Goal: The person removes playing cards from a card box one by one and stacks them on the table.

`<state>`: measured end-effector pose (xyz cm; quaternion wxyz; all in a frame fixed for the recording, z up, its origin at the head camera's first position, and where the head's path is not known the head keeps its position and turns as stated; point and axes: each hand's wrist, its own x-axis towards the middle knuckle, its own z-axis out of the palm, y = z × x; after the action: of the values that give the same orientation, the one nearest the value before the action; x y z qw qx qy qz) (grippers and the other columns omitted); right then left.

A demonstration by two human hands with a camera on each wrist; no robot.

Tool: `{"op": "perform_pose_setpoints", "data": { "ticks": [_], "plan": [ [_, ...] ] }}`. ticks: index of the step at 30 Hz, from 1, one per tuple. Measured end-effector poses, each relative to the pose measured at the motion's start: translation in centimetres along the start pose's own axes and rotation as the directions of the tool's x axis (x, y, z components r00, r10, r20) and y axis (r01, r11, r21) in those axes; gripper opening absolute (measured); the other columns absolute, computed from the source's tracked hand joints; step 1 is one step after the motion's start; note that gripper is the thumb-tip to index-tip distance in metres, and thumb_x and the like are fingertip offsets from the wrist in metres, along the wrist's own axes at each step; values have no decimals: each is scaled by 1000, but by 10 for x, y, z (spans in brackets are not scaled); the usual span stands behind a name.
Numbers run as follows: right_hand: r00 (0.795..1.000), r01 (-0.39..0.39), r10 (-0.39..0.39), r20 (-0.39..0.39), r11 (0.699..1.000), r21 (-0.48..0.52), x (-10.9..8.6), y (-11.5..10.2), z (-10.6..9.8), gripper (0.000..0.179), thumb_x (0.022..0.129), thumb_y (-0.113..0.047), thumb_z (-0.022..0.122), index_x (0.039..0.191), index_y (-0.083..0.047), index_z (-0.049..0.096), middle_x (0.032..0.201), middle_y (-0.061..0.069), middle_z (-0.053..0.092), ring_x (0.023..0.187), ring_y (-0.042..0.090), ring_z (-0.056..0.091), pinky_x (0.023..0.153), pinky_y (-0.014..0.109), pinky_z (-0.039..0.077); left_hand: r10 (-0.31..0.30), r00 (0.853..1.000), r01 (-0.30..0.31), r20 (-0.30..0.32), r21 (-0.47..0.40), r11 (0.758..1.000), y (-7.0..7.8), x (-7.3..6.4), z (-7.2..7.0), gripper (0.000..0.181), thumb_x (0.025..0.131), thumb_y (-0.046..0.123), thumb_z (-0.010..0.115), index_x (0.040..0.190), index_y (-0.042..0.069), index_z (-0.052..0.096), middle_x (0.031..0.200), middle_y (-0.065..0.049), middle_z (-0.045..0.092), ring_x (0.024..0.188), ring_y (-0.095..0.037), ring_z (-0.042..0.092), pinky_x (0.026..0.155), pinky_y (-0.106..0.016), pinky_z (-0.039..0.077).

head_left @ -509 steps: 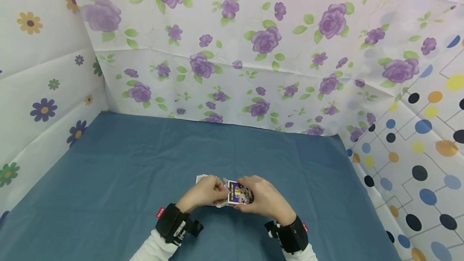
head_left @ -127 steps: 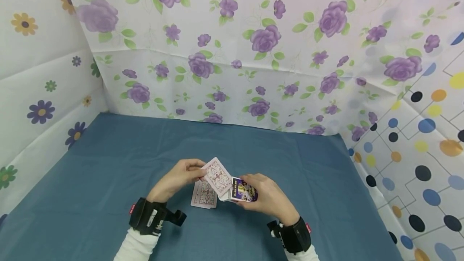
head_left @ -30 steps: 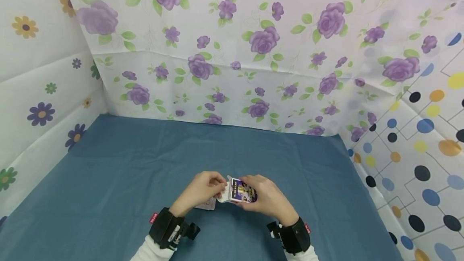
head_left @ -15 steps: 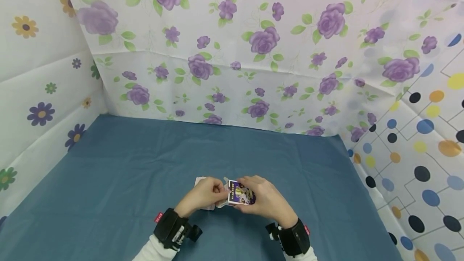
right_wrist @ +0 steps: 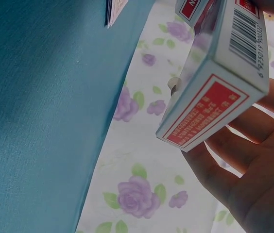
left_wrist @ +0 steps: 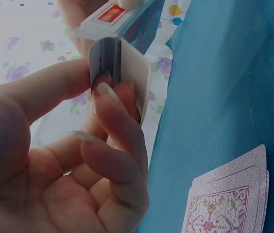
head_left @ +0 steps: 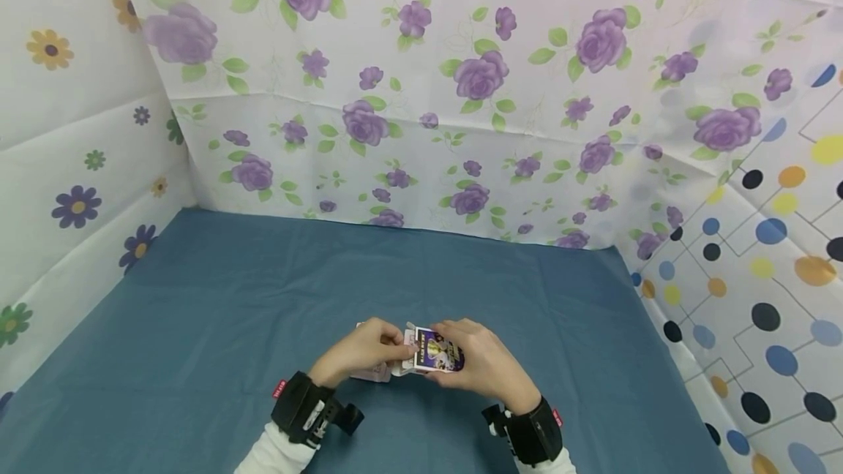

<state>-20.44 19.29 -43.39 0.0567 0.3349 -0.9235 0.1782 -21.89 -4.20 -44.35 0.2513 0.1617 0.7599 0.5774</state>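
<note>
White-sleeved forearms (head_left: 273, 452), with snug black wrist straps (head_left: 303, 404), angle inward from the lower edge of the head view. The left hand (head_left: 365, 348) pinches, its thumb facing bent fingers (left_wrist: 122, 116). The right hand (head_left: 484, 360), just beside it, grips with thumb nearer the body and fingers farther away.

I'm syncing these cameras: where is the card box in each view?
Head: card box, lower centre, in the right hand.
Left wrist: the box, top, near centre.
Right wrist: the box, upper right.
Shared landmark: blue cloth, respectively at bottom, right and left.
</note>
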Motion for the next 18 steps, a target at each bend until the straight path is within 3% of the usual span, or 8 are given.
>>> {"op": "perform_pose_setpoints", "data": {
  "ticks": [3, 8, 10, 15, 18],
  "plan": [
    [1000, -5, 5, 1, 1000, 7, 0, 1, 1, 62, 79, -45, 78, 129, -12, 62, 122, 5, 66, 104, 15, 63, 80, 30, 52, -4, 1000, 4, 7, -2, 1000, -1, 0, -4, 25, 93, 22, 65, 77, 2, 66, 64, 0, 59, 52, -12, 43, 52, -28, 37],
    [1000, -14, 14, 6, 1000, 20, 0, 3, 1, 62, 79, -43, 78, 129, -10, 62, 121, 6, 66, 103, 16, 64, 80, 30, 52, -7, 1000, 7, 17, -52, 999, -4, -2, -11, 23, 93, 19, 64, 77, 3, 59, 64, -1, 64, 55, -15, 59, 52, -29, 39],
    [1000, -18, 18, 6, 1000, 18, 0, 4, 1, 62, 78, -42, 78, 129, -10, 62, 120, 6, 67, 101, 16, 64, 79, 30, 52, 1, 999, 2, 38, -89, 996, -6, -2, -15, 18, 95, 17, 61, 86, 1, 60, 67, -4, 67, 61, -18, 67, 53, -27, 43],
    [1000, -21, 21, 0, 1000, 1, 1, 6, 2, 61, 78, -42, 79, 128, -12, 63, 119, 6, 67, 99, 15, 64, 77, 29, 52, 20, 990, 10, 143, -205, 979, -9, -3, -23, 22, 100, 11, 49, 111, -7, 51, 81, -11, 69, 68, -16, 71, 58, -23, 49],
    [1000, -22, 22, -1, 1000, -7, 1, 6, 3, 61, 77, -42, 79, 128, -12, 63, 118, 6, 67, 100, 15, 64, 78, 30, 52, 25, 982, 24, 188, -255, 967, -10, -4, -26, 22, 102, 9, 44, 114, -9, 45, 88, -16, 67, 73, -16, 72, 65, -26, 55]
  ]
}}
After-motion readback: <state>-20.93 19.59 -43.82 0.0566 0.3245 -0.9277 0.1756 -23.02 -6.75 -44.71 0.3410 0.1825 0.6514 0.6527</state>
